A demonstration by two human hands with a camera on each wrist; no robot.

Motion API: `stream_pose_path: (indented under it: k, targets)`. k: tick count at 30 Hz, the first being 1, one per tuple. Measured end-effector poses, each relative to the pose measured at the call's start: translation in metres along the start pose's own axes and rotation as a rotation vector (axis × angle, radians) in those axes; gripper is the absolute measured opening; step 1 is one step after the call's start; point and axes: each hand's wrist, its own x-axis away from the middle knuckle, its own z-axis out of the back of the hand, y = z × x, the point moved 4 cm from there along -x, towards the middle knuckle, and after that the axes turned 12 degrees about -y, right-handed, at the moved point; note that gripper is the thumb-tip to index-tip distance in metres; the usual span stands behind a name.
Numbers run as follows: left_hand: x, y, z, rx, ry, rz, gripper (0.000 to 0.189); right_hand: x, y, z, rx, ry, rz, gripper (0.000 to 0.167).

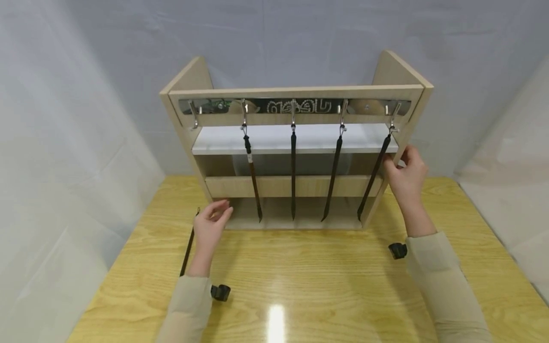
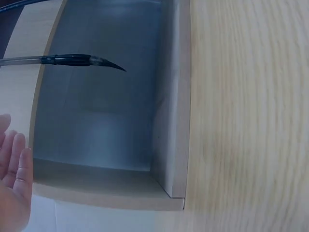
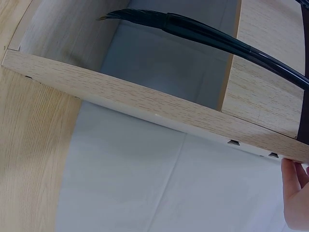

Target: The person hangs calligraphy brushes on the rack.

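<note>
A pale wooden shelf (image 1: 296,186) stands on the table, with a metal hook rail (image 1: 257,105) across its upper front. Several dark calligraphy brushes hang tip-down from the hooks, among them a brown-handled brush (image 1: 254,181) and the rightmost brush (image 1: 374,177). My right hand (image 1: 406,174) grips the right side panel (image 3: 145,107), thumb at the front edge and fingers on the outer side. Beside the shelf's lower left corner is my left hand (image 1: 211,224), fingers relaxed and holding nothing. Another brush (image 1: 188,250) lies on the table, partly hidden by the left forearm.
The yellow wood-grain table (image 1: 296,271) extends in front of the shelf. The leftmost hook (image 1: 193,116) carries nothing. Pale cloth (image 1: 291,43) hangs behind and at both sides. Black wrist cameras (image 1: 220,292) stick out from both sleeves.
</note>
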Motion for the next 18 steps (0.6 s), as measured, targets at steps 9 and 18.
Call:
stream_pose_path:
  k: [9, 18]
  targets:
    - [0.004, -0.003, 0.010, -0.047, -0.004, 0.022, 0.022, 0.000, 0.000, 0.001, -0.019, 0.014, 0.017, 0.027]
    - [0.009, -0.008, 0.019, -0.030, 0.015, 0.048, 0.023, 0.000, 0.001, 0.000, -0.006, -0.003, 0.001, 0.029]
